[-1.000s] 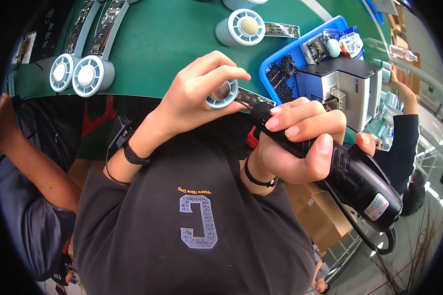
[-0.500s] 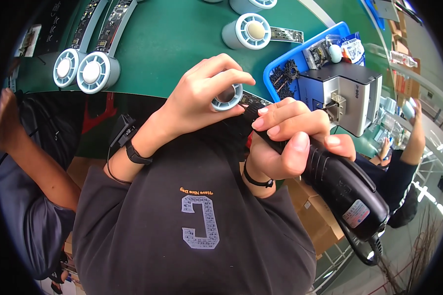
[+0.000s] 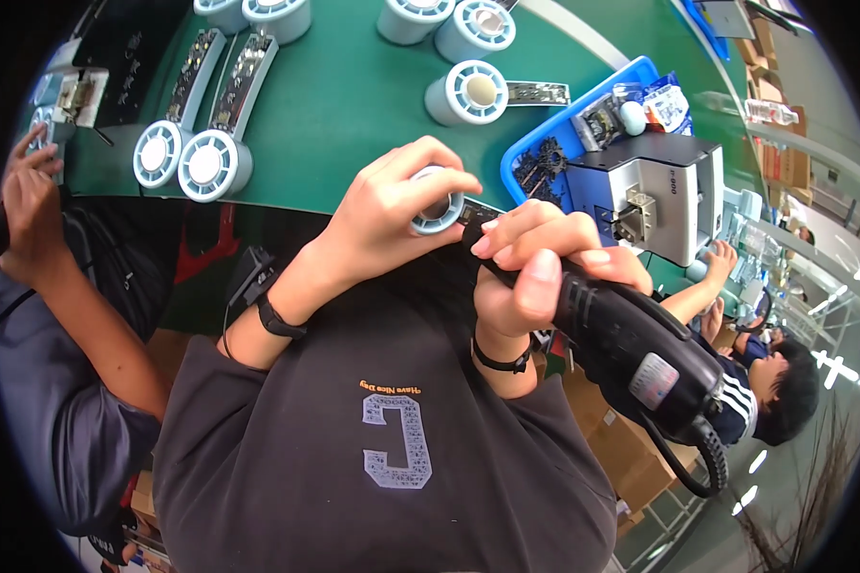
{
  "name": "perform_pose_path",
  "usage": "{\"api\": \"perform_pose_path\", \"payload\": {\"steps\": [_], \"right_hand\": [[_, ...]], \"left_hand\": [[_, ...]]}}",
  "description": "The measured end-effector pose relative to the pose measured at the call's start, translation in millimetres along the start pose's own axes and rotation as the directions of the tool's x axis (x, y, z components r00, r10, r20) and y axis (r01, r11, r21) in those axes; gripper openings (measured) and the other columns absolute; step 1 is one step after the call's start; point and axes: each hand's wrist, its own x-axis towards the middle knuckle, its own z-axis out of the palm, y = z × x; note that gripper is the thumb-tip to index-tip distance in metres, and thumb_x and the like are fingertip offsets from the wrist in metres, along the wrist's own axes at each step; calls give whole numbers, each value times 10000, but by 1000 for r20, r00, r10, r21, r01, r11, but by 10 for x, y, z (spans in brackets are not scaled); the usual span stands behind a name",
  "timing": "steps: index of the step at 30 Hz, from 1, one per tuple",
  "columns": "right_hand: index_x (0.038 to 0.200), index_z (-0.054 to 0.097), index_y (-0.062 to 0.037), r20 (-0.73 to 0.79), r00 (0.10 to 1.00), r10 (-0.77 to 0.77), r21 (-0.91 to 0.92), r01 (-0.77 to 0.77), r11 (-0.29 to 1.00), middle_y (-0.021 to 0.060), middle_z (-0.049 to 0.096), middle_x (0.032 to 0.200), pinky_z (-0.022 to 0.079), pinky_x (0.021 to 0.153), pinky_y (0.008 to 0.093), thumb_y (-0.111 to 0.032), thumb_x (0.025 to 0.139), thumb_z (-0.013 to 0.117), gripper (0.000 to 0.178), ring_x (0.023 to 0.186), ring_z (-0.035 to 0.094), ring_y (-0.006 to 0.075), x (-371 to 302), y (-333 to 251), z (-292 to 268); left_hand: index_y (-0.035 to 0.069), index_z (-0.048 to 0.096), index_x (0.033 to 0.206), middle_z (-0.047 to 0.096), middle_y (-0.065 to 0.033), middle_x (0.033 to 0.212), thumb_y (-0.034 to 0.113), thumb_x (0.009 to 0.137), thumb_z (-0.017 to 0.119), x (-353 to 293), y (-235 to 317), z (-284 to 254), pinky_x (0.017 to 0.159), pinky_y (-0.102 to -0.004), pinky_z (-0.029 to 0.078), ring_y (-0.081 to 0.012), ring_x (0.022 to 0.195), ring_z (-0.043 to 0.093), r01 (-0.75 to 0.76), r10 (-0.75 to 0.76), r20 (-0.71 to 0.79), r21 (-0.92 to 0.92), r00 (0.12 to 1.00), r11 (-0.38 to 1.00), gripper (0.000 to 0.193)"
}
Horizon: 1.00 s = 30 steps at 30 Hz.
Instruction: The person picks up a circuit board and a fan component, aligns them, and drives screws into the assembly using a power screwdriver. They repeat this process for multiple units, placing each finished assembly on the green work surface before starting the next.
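While the left hand (image 3: 387,210) grips a pale blue cup (image 3: 437,220) by the near edge of the green counter (image 3: 334,115), the right hand (image 3: 549,263) wraps around a black power screwdriver (image 3: 621,329) — its front end close to the cup's circuit board (image 3: 476,216), contact hidden. Just beyond sits a blue tray (image 3: 566,116) — small black parts (image 3: 542,170) inside.

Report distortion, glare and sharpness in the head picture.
Head view: a co-worker in a dark, white-striped top appears tipped sideways near the rim; head view: white strip lights glare at far right; head view: the black corded power tool in the right hand looks fairly sharp.
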Motion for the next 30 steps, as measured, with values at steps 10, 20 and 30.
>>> {"api": "perform_pose_path", "payload": {"steps": [10, 20, 30], "right_hand": [[1396, 372, -105, -352, 920, -175, 213, 260, 942, 136, 584, 733, 588, 559, 399, -66, 939, 608, 516, 513, 591, 268, 2, -458, -167], [1377, 375, -73, -376, 922, -94, 79, 133, 988, 129, 558, 680, 580, 511, 381, -74, 894, 573, 522, 473, 568, 260, -295, -301, -580], [1391, 375, -59, -335, 941, -39, 76, 68, 995, 139, 566, 688, 588, 516, 385, -29, 879, 581, 553, 485, 574, 256, -284, -167, -717]], "left_hand": [[95, 750, 1091, 650, -69, 1043, 105, 747, 887, 69, 454, -457, 835, -411, 556, -291, 912, 662, -139, 57, 181, 475, 982, 869, 370], [94, 764, 1135, 642, -72, 1070, 106, 795, 883, 169, 350, -842, 793, -411, 528, -284, 1014, 636, 44, -51, -12, 734, 999, 677, 360], [61, 729, 1161, 666, -100, 1133, 108, 779, 902, 322, 332, -527, 895, -416, 533, -317, 1069, 659, 34, -87, 49, 655, 995, 755, 422]]}}
